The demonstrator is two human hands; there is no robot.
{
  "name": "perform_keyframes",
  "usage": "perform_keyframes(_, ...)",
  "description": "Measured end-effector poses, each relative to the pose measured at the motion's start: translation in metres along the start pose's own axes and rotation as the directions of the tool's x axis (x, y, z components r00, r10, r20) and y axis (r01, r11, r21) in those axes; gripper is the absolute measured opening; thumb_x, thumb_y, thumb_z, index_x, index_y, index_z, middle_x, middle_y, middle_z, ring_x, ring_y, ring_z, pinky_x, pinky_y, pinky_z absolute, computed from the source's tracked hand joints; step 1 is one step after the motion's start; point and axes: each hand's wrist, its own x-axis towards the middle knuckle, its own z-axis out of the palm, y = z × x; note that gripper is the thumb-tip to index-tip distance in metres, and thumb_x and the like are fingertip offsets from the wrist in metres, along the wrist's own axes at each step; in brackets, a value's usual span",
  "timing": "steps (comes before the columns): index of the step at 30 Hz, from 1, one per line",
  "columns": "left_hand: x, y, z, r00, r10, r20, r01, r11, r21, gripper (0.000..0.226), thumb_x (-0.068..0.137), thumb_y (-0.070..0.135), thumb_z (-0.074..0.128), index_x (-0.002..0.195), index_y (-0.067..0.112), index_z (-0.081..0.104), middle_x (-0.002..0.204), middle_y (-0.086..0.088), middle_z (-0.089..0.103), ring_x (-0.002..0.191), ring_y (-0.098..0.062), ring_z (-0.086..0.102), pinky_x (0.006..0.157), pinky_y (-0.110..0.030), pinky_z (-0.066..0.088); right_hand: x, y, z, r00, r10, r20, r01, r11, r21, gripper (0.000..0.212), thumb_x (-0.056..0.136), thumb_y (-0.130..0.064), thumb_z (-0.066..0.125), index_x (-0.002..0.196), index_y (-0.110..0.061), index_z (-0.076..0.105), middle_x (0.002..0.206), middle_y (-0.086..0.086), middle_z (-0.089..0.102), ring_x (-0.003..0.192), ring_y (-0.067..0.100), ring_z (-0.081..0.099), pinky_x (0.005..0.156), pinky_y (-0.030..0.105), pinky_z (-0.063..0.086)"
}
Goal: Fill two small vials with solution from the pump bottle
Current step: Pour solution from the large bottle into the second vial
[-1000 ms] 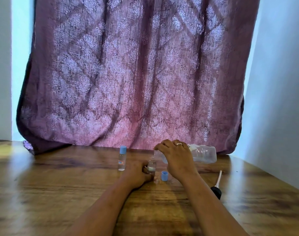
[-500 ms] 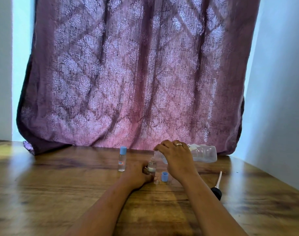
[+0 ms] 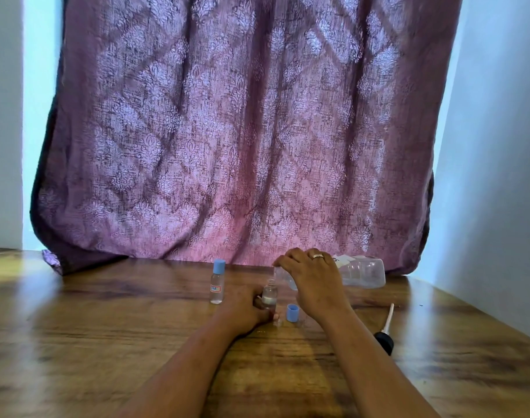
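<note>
Glossy wood-grain table (image 3: pixel 107 342), clear plastic bottle (image 3: pixel 363 273) and vials (image 3: pixel 217 286), woven patterned cloth curtain (image 3: pixel 242 131).

right hand (image 3: pixel 315 285): silver ring (image 3: pixel 318 256) on one finger | forearms (image 3: pixel 182 366): bare

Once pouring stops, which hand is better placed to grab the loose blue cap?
Probably the right hand: the blue cap lies beside its wrist, once it sets the bottle down. The left hand steadies the open vial.

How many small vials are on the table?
2: a small clear plastic vial with a blue cap stands alone to the left; an uncapped clear vial stands in the grip of the left hand.
</note>
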Motion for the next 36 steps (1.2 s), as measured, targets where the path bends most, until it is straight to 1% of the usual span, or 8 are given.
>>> perform_keyframes(4,0.0000,0.0008,-0.0001,1.000,-0.005,0.006,0.005,1.000,-0.008,0.034,0.073,0.030,0.078,0.103,0.027,0.061,0.093,0.008,0.064,0.088,-0.010,0.059,0.088,-0.034,0.052,-0.0002,0.0000,0.0001,1.000,-0.003,-0.003,0.003,1.000,0.003,0.071,0.069,0.008,0.058,0.124,-0.035,0.045,0.125,-0.010,0.049,0.113,0.022,0.048,0.097,0.032,0.033)
perform_keyframes(8,0.0000,0.0006,-0.0001,1.000,0.005,0.006,-0.004,1.000,-0.016,0.033,0.072,0.030,0.078,0.100,0.028,0.060,0.095,0.007,0.065,0.090,-0.012,0.060,0.089,-0.036,0.051,0.0001,-0.0002,0.0001,1.000,-0.003,-0.007,0.003,1.000,-0.003,0.071,0.069,0.008,0.058,0.124,-0.035,0.046,0.124,-0.010,0.050,0.112,0.023,0.049,0.096,0.033,0.035)
perform_keyframes(12,0.0002,0.0015,0.0000,1.000,-0.002,0.013,0.002,1.000,-0.014,0.033,0.072,0.031,0.078,0.100,0.029,0.060,0.094,0.008,0.063,0.090,-0.012,0.059,0.088,-0.033,0.051,0.0008,-0.0007,0.0010,1.000,0.003,-0.006,-0.003,1.000,-0.005,0.071,0.068,0.009,0.059,0.123,-0.035,0.047,0.123,-0.010,0.051,0.111,0.023,0.050,0.095,0.033,0.035)
perform_keyframes(17,0.0007,0.0016,-0.0003,1.000,0.014,-0.015,-0.014,1.000,0.014,0.034,0.073,0.027,0.078,0.103,0.022,0.063,0.085,0.010,0.060,0.081,-0.008,0.057,0.076,-0.023,0.047,0.0015,-0.0004,0.0027,1.000,0.000,0.005,0.000,1.000,-0.028,0.072,0.066,0.006,0.060,0.123,-0.035,0.046,0.124,-0.010,0.050,0.113,0.024,0.048,0.094,0.033,0.034)
perform_keyframes(22,0.0006,0.0020,-0.0003,1.000,0.015,-0.016,-0.015,1.000,0.016,0.036,0.073,0.026,0.078,0.105,0.020,0.063,0.091,0.006,0.064,0.082,-0.009,0.058,0.082,-0.027,0.050,0.0017,-0.0008,0.0029,1.000,0.001,-0.004,-0.001,0.999,-0.032,0.071,0.067,0.007,0.059,0.123,-0.035,0.046,0.123,-0.010,0.051,0.113,0.023,0.048,0.094,0.033,0.034)
perform_keyframes(27,0.0002,0.0013,-0.0002,1.000,0.013,-0.021,-0.012,1.000,0.019,0.031,0.073,0.027,0.078,0.100,0.024,0.063,0.086,0.009,0.062,0.080,-0.007,0.058,0.082,-0.028,0.051,0.0010,-0.0007,0.0022,1.000,-0.002,-0.009,0.001,1.000,-0.031,0.070,0.068,0.007,0.058,0.123,-0.035,0.046,0.124,-0.010,0.051,0.114,0.023,0.048,0.095,0.032,0.034)
perform_keyframes(32,0.0005,0.0023,-0.0002,1.000,0.014,-0.018,-0.014,1.000,0.014,0.030,0.073,0.025,0.078,0.098,0.024,0.063,0.087,0.009,0.063,0.081,-0.008,0.059,0.083,-0.028,0.051,0.0014,-0.0015,0.0015,1.000,0.000,-0.007,0.000,0.999,-0.034,0.071,0.068,0.006,0.060,0.123,-0.035,0.046,0.124,-0.009,0.050,0.113,0.024,0.048,0.094,0.033,0.035)
perform_keyframes(36,0.0001,0.0028,-0.0004,1.000,0.007,-0.015,-0.007,1.000,0.007,0.033,0.073,0.025,0.077,0.102,0.022,0.063,0.091,0.006,0.065,0.084,-0.010,0.060,0.085,-0.030,0.051,0.0012,-0.0013,0.0013,1.000,0.006,-0.009,-0.006,1.000,-0.022,0.071,0.068,0.007,0.060,0.123,-0.036,0.046,0.125,-0.009,0.050,0.113,0.024,0.049,0.094,0.033,0.035)
